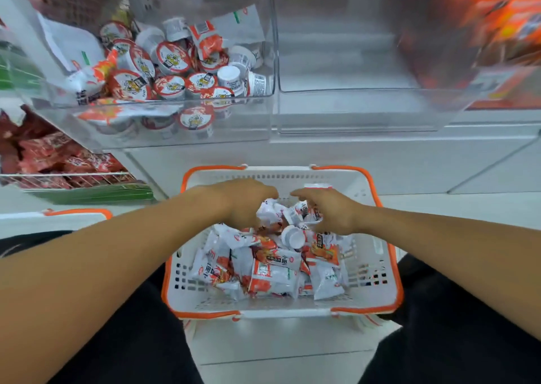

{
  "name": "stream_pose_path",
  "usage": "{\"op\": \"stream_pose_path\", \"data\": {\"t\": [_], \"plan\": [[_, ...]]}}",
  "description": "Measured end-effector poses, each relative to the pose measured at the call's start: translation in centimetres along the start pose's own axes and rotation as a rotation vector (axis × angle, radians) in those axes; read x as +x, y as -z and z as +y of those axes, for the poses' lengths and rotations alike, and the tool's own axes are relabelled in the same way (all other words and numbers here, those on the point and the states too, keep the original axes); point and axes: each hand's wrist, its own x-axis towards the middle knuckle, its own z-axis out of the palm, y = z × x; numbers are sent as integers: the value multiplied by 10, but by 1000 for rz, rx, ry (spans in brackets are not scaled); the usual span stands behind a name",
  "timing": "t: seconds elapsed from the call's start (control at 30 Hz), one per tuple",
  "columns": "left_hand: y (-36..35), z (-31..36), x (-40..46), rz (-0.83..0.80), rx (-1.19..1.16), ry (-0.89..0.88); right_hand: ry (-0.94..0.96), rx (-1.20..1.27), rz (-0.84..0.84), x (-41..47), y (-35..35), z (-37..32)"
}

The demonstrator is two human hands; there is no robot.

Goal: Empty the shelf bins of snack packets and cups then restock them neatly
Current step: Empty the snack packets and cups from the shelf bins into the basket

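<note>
A white basket with orange rim (389, 269) sits on the floor between my knees, holding several white-and-orange snack packets (272, 275) and a small white cup (294, 236). My left hand (243, 200) and my right hand (328, 211) both reach into its far end, fingers curled down over a bunch of packets (270, 212) between them. Above left, a clear shelf bin (164, 126) holds several red-lidded cups (172, 57) and a few packets. The clear bin to its right (351, 111) has nothing in it.
A wire rack of red packets (58, 161) stands at lower left. Blurred orange packets (503, 26) fill the upper right. Part of a second orange-rimmed basket (79, 212) shows at the left, above my left forearm. White floor tiles lie in front of the basket.
</note>
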Motion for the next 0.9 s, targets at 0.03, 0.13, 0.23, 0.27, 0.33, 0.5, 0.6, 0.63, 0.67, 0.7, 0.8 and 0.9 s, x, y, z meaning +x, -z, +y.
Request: {"op": "stream_pose_path", "data": {"t": [0.03, 0.13, 0.23, 0.27, 0.33, 0.5, 0.6, 0.63, 0.67, 0.7, 0.8, 0.9], "plan": [[10, 0, -5, -8, 1, 3, -14, 13, -20, 0, 6, -2], [52, -7, -35, 52, -74, -12, 31, 9, -106, -6, 33, -25], [99, -31, -76, 554, -262, -58, 169, 11, -23, -30, 74, -76], [112, -46, -89, 778, -286, -10, 223, 56, 44, -39, 91, -98], [128, -82, -109, 1038, -202, 248, 338, 202, 206, -52, 130, -141], [123, -149, -115, 623, -185, 857, 439, 25, 455, 25, 227, -209], [122, -159, -101, 539, -251, 821, 321, -243, 271, 106, 249, -227], [124, -162, -96, 514, -268, 818, 292, -285, 199, 130, 249, -231], [125, -165, -92, 491, -290, 819, 267, -329, 148, 150, 246, -234], [125, -168, -88, 473, -311, 815, 244, -394, 122, 169, 243, -237], [122, -179, -76, 501, -320, 769, 156, -613, 145, 209, 240, -237], [119, -184, -64, 599, -327, 728, 78, -610, 97, 232, 245, -228]]}}
